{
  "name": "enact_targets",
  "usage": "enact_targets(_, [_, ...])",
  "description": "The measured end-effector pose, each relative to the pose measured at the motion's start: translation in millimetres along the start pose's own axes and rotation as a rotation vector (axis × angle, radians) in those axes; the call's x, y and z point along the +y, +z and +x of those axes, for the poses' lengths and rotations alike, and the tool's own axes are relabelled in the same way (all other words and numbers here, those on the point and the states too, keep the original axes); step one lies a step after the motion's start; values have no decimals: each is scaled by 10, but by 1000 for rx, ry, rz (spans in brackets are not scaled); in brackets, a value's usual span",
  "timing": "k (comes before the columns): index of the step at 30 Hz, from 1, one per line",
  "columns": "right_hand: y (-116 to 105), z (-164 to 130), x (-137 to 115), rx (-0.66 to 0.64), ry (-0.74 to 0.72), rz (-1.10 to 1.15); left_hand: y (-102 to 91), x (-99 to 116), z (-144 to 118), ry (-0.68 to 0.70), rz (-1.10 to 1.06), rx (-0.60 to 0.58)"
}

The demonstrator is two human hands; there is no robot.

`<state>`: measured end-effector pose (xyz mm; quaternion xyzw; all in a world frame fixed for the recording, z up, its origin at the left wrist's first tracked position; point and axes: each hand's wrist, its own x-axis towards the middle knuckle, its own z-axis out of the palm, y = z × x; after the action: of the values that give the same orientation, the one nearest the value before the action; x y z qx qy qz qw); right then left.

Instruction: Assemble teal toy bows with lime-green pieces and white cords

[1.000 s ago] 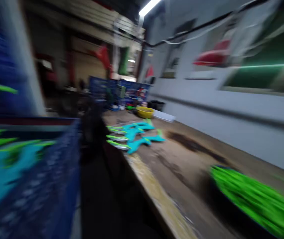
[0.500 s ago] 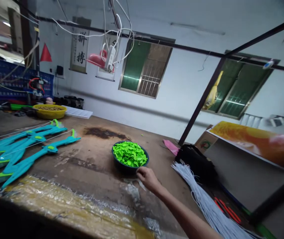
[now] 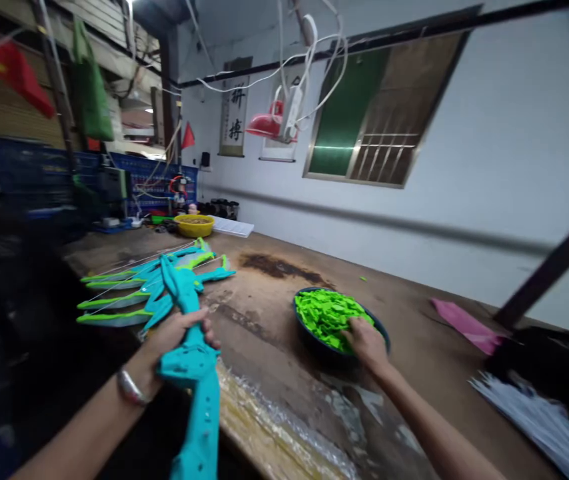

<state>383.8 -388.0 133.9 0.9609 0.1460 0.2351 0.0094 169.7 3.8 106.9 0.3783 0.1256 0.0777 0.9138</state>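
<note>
Head view showed work barely begun: the left hand (image 3: 177, 331) had its grip wrapped around one teal toy bow (image 3: 192, 363) over the counter (image 3: 274, 320) edge; the right hand (image 3: 367, 343) dipped, fingers curled, into one bowl (image 3: 309, 331) of green pieces (image 3: 327, 313). Roughly four more bows (image 3: 134, 290) lay stacked.

The left hand (image 3: 179, 333) has its grip closed around a teal toy bow (image 3: 192, 347), holding it at about 7 o'clock over the near edge of the counter (image 3: 274, 313). At 10 o'clock lies a pile of teal and green bows (image 3: 139, 287). The right hand (image 3: 367, 343) sits at 4 o'clock, fingers dipped into the green pieces (image 3: 327, 310) filling a dark bowl (image 3: 309, 333). A yellow basin (image 3: 194, 225) stands far back, white cords (image 3: 539, 417) at far right.
</note>
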Motion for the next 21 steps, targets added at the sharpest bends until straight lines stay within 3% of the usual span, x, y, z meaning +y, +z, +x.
enact_targets(4, [11, 19, 138, 61, -29, 151, -96, -220, -329, -126, -149, -114])
enact_targets(9, [-46, 52, 205, 133, 23, 431, -405, -380, -556, -93, -107, -362])
enact_targets(12, [-151, 44, 111, 150, 111, 594, -622, -524, -600, -59, -58, -424])
enact_targets(14, [-246, -23, -60, 125, 141, 706, -701, -650, -607, 1, -94, -397])
enact_targets(16, [-354, -157, -326, 58, 114, 828, -709, -749, -593, 59, -136, -285])
enact_targets(19, [-573, -456, -835, -70, 13, 992, -586, -770, -546, 102, -161, -96])
enact_targets(21, [-785, -681, -1178, -160, -48, 1081, -431, -715, -526, 119, -161, -38])
